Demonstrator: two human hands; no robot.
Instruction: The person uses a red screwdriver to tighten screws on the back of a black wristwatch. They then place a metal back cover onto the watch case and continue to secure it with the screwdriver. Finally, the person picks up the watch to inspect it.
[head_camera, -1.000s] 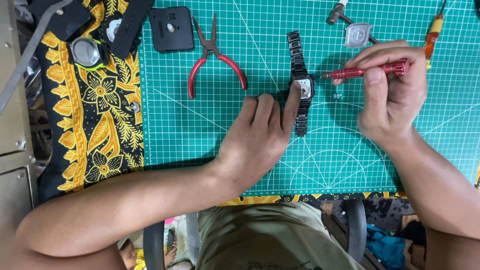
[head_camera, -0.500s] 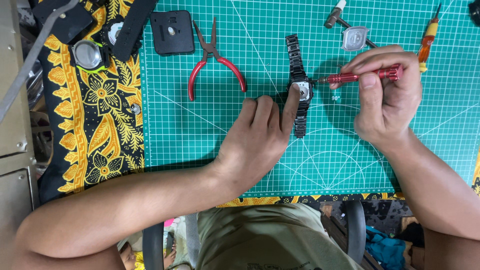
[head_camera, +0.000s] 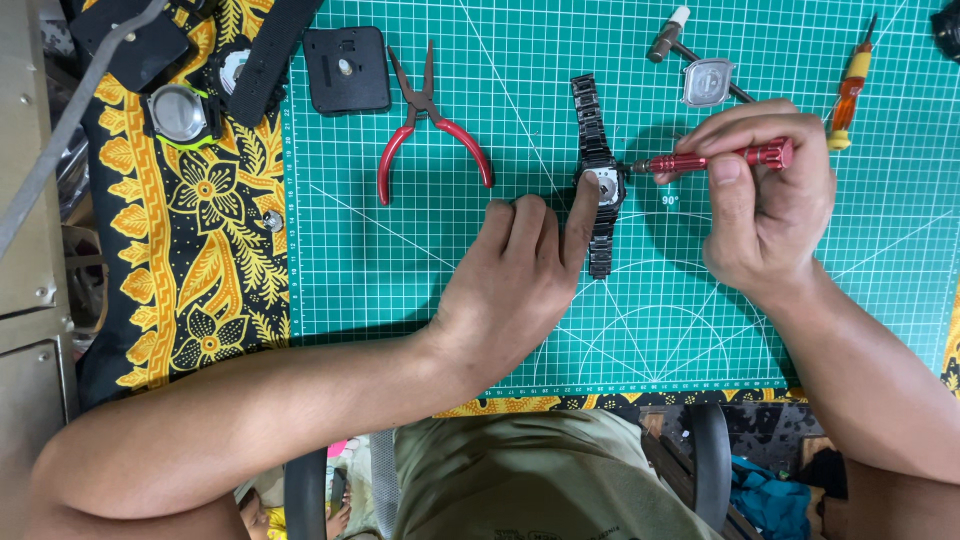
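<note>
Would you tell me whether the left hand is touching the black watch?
Touching: the head view shows the left hand with its index fingertip pressed on the black watch.

green gridded mat (head_camera: 420, 250) — red screwdriver (head_camera: 715, 158), black watch (head_camera: 599, 175), red-handled pliers (head_camera: 430, 125).

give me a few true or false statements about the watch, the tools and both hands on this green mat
1. The right hand holds a red screwdriver with its tip at the watch. True.
2. The left hand grips the pliers. False: its fingers press on the watch; the pliers lie untouched.
3. The watch has a black link bracelet. True.
4. The pliers have blue handles. False: they are red.
5. The small hammer lies on the patterned cloth. False: it lies on the green mat.
</note>
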